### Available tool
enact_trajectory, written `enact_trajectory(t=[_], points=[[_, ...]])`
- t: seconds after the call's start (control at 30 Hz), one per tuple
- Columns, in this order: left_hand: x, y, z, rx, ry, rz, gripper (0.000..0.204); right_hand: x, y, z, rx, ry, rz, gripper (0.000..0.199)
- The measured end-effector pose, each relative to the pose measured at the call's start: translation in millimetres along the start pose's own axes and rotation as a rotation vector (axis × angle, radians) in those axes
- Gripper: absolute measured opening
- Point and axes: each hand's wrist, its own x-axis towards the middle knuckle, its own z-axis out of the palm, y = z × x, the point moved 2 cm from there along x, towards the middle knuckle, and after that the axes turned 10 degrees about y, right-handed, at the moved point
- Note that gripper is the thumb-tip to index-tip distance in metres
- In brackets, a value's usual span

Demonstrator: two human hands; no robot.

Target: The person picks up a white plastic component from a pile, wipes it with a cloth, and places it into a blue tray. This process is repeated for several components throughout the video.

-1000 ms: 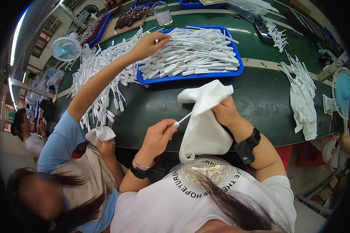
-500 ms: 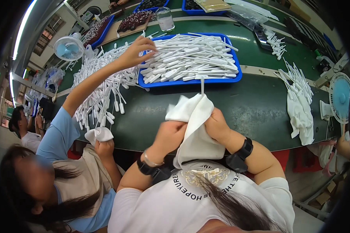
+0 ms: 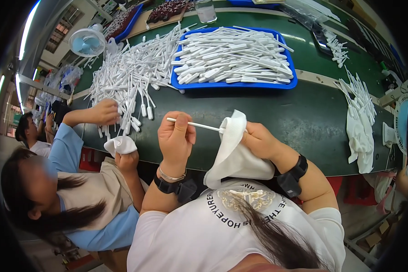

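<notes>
My left hand [image 3: 177,138] is closed in a pinch on the thin stem of a white plastic stick [image 3: 199,124], which points left and lies almost level. The stick's other end goes into a white cloth [image 3: 226,156], which hides it. Gripping that cloth, my right hand [image 3: 259,140] presses it around the hidden end, and the loose part hangs down in front of my shirt. Just beyond my hands stands a blue tray [image 3: 235,85] heaped with similar white sticks [image 3: 233,56], each with a thin stem and a wider end.
A loose pile of white sticks [image 3: 131,68] spreads left of the tray. Beside me a co-worker's hand [image 3: 106,112] hovers by the pile, the other holding a white cloth [image 3: 121,145]. More sticks [image 3: 360,97] rest on a cloth [image 3: 360,140] at right, near a fan [image 3: 403,113].
My left hand has left the cloth and taken the stick's stem. The stick has swung from upright to pointing left. The co-worker's reaching hand has drawn back from the tray toward their cloth.
</notes>
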Motion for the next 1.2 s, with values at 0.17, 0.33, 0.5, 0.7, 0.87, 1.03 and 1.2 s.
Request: enact_trajectory(t=[0.17, 0.33, 0.5, 0.7, 0.87, 1.03, 1.2], points=[[3.4, 5.4, -13.3, -0.046, 0.104, 0.076, 0.014, 2.4, 5.2, -1.1, 0.030, -0.036, -0.008, 0.026], [-0.5, 7.8, -7.5, 0.054, -0.003, 0.084, 0.013, 4.5, 1.1, -0.2, -0.442, 0.070, -0.058, 0.025], [8.0, 7.3, -8.0, 0.068, 0.028, 0.012, 0.013, 7.4, 5.3, -0.9, -0.398, 0.225, -0.377, 0.023], [-20.3, -22.4, 12.5, 0.207, -0.088, -0.236, 0.015, 0.5, 10.5, 18.9, -0.599, -0.013, -0.311, 0.022], [-16.6, -10.0, 11.3, 0.089, -0.077, -0.221, 0.016, -0.8, 0.8, 9.5, -0.619, 0.007, -0.294, 0.022], [-7.2, -5.0, -2.7, -0.115, 0.028, -0.166, 0.016, -1.1, -1.9, 6.0, -0.281, 0.141, -0.328, 0.022], [-4.0, -7.9, -13.6, 0.067, -0.103, -0.293, 0.016, 1.0, 4.1, -6.8, 0.128, 0.291, -0.120, 0.024]])
